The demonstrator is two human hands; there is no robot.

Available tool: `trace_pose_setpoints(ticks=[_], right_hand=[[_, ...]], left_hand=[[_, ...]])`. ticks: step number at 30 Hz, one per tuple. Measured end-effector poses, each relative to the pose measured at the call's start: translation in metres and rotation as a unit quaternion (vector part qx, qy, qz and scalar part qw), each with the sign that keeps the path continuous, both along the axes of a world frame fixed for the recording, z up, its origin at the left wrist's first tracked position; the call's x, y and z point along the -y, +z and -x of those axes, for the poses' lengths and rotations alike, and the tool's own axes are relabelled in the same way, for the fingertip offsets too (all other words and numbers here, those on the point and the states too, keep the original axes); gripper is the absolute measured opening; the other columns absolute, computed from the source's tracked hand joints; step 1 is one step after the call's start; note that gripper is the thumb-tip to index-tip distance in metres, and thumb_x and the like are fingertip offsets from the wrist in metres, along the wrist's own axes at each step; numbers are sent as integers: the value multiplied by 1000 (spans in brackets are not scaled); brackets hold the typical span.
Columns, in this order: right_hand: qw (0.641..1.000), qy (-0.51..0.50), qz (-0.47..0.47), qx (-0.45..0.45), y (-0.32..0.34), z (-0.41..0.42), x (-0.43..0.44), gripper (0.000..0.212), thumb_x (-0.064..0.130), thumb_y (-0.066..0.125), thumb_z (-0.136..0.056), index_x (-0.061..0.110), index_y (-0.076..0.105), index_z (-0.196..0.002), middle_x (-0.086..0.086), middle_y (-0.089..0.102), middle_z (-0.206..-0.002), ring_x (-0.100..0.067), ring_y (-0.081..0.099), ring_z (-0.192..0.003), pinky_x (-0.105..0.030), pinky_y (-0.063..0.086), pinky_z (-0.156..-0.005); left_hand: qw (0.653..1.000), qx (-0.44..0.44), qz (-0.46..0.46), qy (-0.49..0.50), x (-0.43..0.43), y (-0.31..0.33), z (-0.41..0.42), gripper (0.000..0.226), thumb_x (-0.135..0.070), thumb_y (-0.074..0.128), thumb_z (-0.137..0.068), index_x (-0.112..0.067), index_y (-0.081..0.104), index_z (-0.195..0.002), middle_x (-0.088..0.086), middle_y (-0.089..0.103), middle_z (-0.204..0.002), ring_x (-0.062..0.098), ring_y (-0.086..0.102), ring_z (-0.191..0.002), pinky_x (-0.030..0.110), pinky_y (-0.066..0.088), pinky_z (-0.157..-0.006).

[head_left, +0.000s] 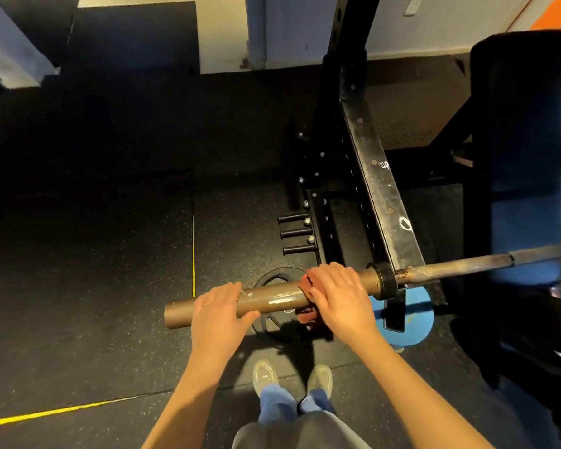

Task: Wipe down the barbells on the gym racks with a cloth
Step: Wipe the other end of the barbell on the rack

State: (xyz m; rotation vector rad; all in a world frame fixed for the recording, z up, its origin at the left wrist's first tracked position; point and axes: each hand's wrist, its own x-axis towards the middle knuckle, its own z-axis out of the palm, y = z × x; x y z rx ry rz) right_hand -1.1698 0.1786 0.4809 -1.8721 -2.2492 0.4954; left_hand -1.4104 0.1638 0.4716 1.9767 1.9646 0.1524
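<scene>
Your left hand [219,307] grips the barbell [272,298] near its end. Beside it, your right hand [337,294] clasps the cloth [305,283] round it.

We see the left hand [220,307] holding the end of the barbell [272,296]. The right hand [336,293] presses a red cloth [306,285] around the bar, beside the black rack [379,176].

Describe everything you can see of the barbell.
The barbell lies nearly level, seemingly resting on the rack. Its thick brownish metal sleeve points left, with a pale smear on top; a dark collar joins it to a thinner, rusty-looking shaft running right. The left hand grips the sleeve near its end; the right hand wraps a reddish cloth around it.
</scene>
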Motion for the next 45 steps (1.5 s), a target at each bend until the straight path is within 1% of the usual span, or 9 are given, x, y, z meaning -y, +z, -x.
trace_pose_setpoints(ticks=[4, 11, 15, 20, 24, 29, 34, 39, 45], right_hand=[[989, -147, 12, 9, 1, 32, -1, 40, 39, 30, -92, 18, 60, -108, 0, 58, -107, -24, 49, -110, -42, 36, -102], [999, 15, 34, 32, -4, 11, 1, 50, 45, 25, -95, 26, 49, -135, 4, 50, -138, -19, 32, -140, -43, 6, -119], [992, -113, 54, 31, -3, 51, -3, 46, 42, 36, -96, 15, 53, -130, -6, 56, -129, -28, 37, -134, -46, 18, -117], [998, 31, 36, 37, -9, 51, 10, 62, 48, 27, -92, 21, 34, -147, -14, 47, -143, -34, 34, -139, -49, 14, -117], [993, 90, -16, 70, -15, 28, -1, 40, 45, 43, -91, 27, 55, -124, -2, 60, -122, -27, 50, -125, -48, 14, -115], [997, -73, 21, 7, -10, 64, -21, 38, 38, 41, -95, 14, 63, -115, -5, 62, -112, -26, 54, -111, -47, 28, -108], [993, 102, -61, -18, -13, 44, 4, 37, 38, 43, -89, 18, 58, -117, -2, 60, -114, -23, 55, -109, -43, 39, -100], [997, 5, 70, 37, -4, 47, -38, 33, 40, 37, -99, 19, 57, -115, 0, 66, -96, -21, 61, -89, -39, 45, -81], [991, 136, -9, -6, -3, 41, 1, 47, 44, 61, -83, 23, 52, -124, -2, 57, -123, -24, 51, -116, -43, 40, -101]], left_hand=[[1000, -24, -10, 5, 3, -2, -2, 53, -51, 73, -77, -19, 58, -117, -2, 63, -105, 21, 57, -96, 37, 42, -87], [1000, -16, -20, 9, 8, -8, 5, 47, -41, 75, -78, -14, 56, -112, 5, 59, -105, 27, 53, -95, 41, 44, -89], [1000, -9, -17, 18, 12, -9, 4, 47, -37, 75, -79, -13, 55, -114, 7, 59, -109, 29, 53, -101, 45, 42, -97], [999, 16, -12, 33, 12, -6, 5, 45, -39, 74, -79, -15, 52, -110, 2, 56, -103, 24, 51, -94, 38, 41, -92], [999, 27, -19, 35, 13, -4, 4, 44, -36, 75, -79, -15, 54, -111, 2, 56, -102, 24, 51, -94, 37, 42, -89], [998, 31, -27, 41, 13, -1, 3, 43, -33, 77, -78, -13, 57, -110, 3, 58, -101, 25, 50, -91, 39, 42, -83], [998, 36, -23, 39, 14, -1, 2, 47, -32, 78, -77, -12, 57, -114, 4, 59, -104, 27, 52, -95, 42, 44, -89], [998, 53, -8, 28, 14, -2, 6, 44, -28, 74, -81, -16, 51, -117, 1, 56, -108, 25, 50, -101, 39, 35, -101], [998, 56, -3, 17, 12, 1, 9, 47, -22, 77, -78, -12, 55, -118, 5, 59, -111, 27, 51, -100, 42, 41, -93]])
